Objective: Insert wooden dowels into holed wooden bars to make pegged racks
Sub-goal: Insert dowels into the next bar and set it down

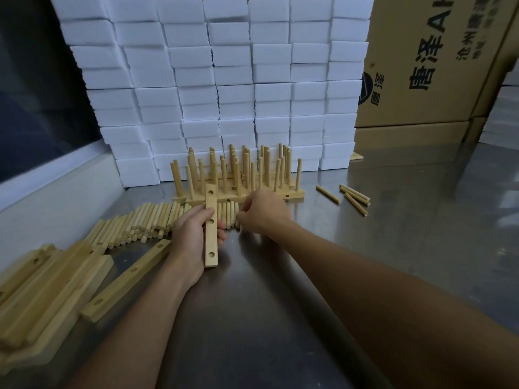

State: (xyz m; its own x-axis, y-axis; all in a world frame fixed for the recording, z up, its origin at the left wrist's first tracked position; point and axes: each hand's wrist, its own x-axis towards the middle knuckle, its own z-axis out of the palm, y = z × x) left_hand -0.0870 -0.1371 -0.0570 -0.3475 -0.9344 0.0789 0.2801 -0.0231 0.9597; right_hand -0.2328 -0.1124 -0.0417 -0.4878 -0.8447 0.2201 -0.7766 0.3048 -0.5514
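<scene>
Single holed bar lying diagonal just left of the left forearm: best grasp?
Pinch the loose bar across its narrow long edges at mid-length, from above. It lies flat, holes up, both edges exposed; the bar pile crowds only its near end.

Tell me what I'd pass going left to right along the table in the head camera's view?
Stack of holed wooden bars → row of loose dowels → left hand gripping an upright holed bar → right hand reaching into the dowels → a few stray dowels → cardboard boxes at the back right.
</scene>
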